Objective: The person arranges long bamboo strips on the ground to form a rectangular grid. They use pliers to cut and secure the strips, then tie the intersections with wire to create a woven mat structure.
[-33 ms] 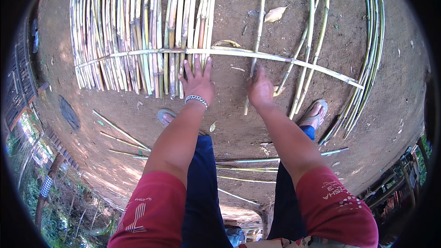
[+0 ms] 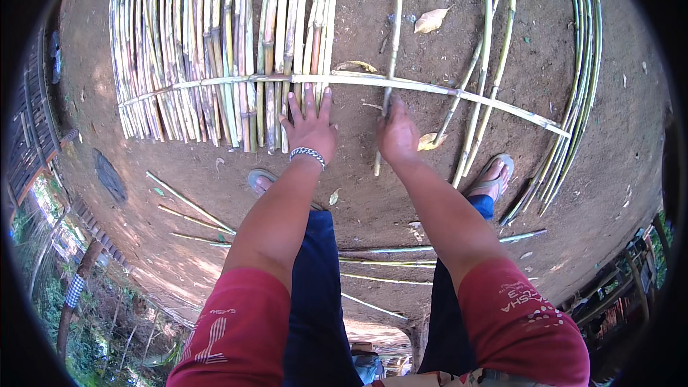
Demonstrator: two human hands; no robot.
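Observation:
Many slim bamboo poles lie side by side on the ground at the left. A long crosspiece of split-looking bamboo runs sideways over their near ends. My left hand, a chain bracelet at its wrist, rests flat with fingers spread on the near ends of the rightmost poles, just below the crosspiece. My right hand is closed round the near part of a single bamboo pole, which passes under the crosspiece, apart from the row. Part of the pole is hidden by the fingers.
Several loose poles lie right of my right hand, and a bundle of thin poles lies farther right. Dry leaves dot the brown soil. My sandalled feet stand close by, with thin sticks behind them.
My right hand has shifted a little left, bringing the single bamboo pole nearer to the row. The left hand stays in almost the same place.

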